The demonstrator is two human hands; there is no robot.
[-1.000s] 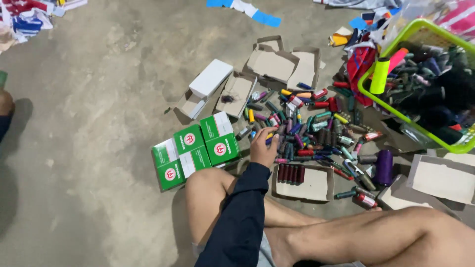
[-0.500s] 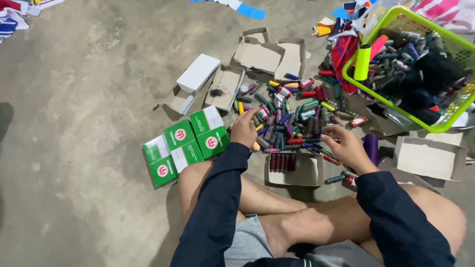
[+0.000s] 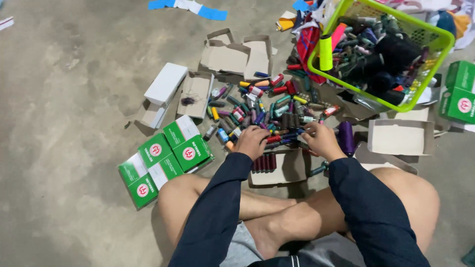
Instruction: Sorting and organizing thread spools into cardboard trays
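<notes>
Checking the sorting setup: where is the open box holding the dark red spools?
Head view, centre: the open cardboard box lies between both hands, just below the spool pile, before the crossed legs.

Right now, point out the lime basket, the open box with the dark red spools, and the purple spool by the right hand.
Lime basket (image 3: pixel 429 30), head view, far rim.
Open box (image 3: pixel 289 168), head view, bare floor.
Purple spool (image 3: pixel 346 137), head view, mid-body.

place: sewing workshop floor | evidence: bare concrete floor (image 3: pixel 74 99), thread spools (image 3: pixel 267 111), green basket (image 3: pixel 435 39)
</notes>
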